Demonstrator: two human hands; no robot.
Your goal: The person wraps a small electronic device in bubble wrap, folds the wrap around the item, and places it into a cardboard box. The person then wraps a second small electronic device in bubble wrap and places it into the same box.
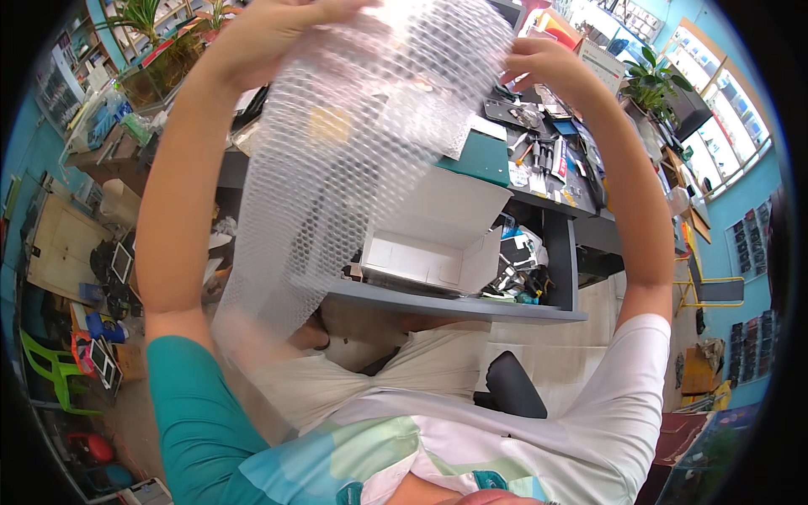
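A long sheet of clear bubble wrap point(311, 194) hangs in front of me, from the top of the view down to my lap on the left. My left hand point(282, 34) grips its upper left part; some of those fingers are blurred behind the plastic. At the upper right edge, my right hand point(543, 66) pinches the sheet with bent fingers. Below and behind the sheet, an open white box point(412, 255) rests on the pulled-out drawer, its flap raised. A dark green flat item point(484, 158) lies on the desk just beyond it, partly covered by the wrap.
The grey drawer point(454, 308) holds loose parts beside the box. Screwdrivers and small tools point(543, 156) crowd the desk to the right. A potted plant point(652, 84) stands at the far right, a fish tank point(164, 71) at the far left. A green chair point(55, 370) is at left.
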